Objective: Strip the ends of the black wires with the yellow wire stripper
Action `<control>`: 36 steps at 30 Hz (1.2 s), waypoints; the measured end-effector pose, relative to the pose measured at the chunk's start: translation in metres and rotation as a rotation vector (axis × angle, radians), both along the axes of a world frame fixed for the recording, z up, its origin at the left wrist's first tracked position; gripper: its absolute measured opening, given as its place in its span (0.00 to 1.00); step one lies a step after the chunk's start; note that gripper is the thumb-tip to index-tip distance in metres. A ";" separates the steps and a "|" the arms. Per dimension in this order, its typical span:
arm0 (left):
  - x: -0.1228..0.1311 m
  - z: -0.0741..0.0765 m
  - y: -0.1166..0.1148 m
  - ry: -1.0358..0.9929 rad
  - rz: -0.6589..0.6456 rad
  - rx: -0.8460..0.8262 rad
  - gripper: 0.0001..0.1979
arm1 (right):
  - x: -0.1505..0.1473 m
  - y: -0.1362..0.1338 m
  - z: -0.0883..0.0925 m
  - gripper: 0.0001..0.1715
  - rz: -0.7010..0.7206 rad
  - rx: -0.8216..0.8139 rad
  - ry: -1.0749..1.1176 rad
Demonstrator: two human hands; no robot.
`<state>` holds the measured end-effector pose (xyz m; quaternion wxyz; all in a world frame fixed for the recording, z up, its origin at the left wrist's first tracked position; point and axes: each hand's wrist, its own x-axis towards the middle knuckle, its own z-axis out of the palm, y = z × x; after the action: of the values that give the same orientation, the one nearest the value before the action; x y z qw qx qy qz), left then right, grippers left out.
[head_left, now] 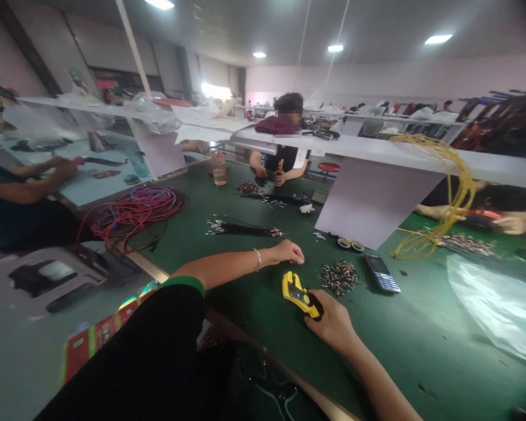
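Observation:
My right hand (332,320) is wrapped round the handles of a yellow wire stripper (300,294) with a dark middle part. The tool's head points up and left over the green table (254,292). Just beyond it, my left hand (288,252) is closed, fingers curled together; whatever they pinch, if anything, is too small to make out. To the right lies a heap of small metal terminals (339,277). Behind my left hand a bundle of thin black wires (245,227) with metal ends lies across the table.
A mobile phone (382,273) and tape rolls (350,244) lie right of the terminals. Red and blue wire coils (135,210) sit at the left edge. A white shelf panel (372,199) rises behind, yellow wires (458,175) hanging from it. Several other people work around.

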<state>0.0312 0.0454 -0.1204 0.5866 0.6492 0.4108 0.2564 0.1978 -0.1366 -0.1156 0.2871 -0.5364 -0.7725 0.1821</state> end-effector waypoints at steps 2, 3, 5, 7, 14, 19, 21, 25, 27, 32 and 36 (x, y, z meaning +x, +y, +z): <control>-0.001 0.000 -0.001 -0.003 -0.004 -0.004 0.05 | 0.000 0.000 -0.002 0.27 0.006 0.006 -0.028; -0.001 0.000 -0.001 -0.005 -0.004 -0.006 0.05 | 0.000 -0.001 -0.003 0.26 0.012 0.014 -0.039; -0.002 0.000 -0.002 -0.008 -0.003 -0.012 0.05 | 0.000 0.000 -0.006 0.26 0.019 0.036 -0.059; -0.002 0.000 -0.003 -0.012 -0.004 -0.018 0.05 | 0.000 0.000 -0.008 0.26 0.022 0.055 -0.079; -0.003 0.001 -0.004 -0.021 -0.016 -0.023 0.04 | 0.000 0.001 -0.011 0.27 0.037 0.065 -0.109; -0.005 0.003 -0.004 -0.016 -0.012 0.000 0.05 | -0.003 0.001 -0.006 0.28 0.046 0.068 -0.095; -0.006 0.002 -0.003 -0.014 -0.013 0.005 0.05 | -0.004 0.001 -0.002 0.28 0.041 0.062 -0.095; -0.007 0.000 -0.001 -0.013 -0.010 0.012 0.05 | -0.005 0.001 0.003 0.27 0.046 0.044 -0.098; -0.006 -0.001 -0.001 -0.009 -0.002 0.011 0.05 | -0.006 0.001 0.004 0.28 0.049 0.040 -0.102; -0.006 0.002 -0.002 0.006 0.009 0.002 0.04 | -0.006 0.000 0.004 0.27 0.035 0.033 -0.115; -0.007 0.006 -0.004 0.015 0.011 0.003 0.05 | -0.006 0.000 0.004 0.27 0.054 0.052 -0.104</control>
<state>0.0244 0.0413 -0.1143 0.5811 0.6496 0.4185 0.2551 0.1917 -0.1362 -0.1118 0.2555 -0.5166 -0.8049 0.1417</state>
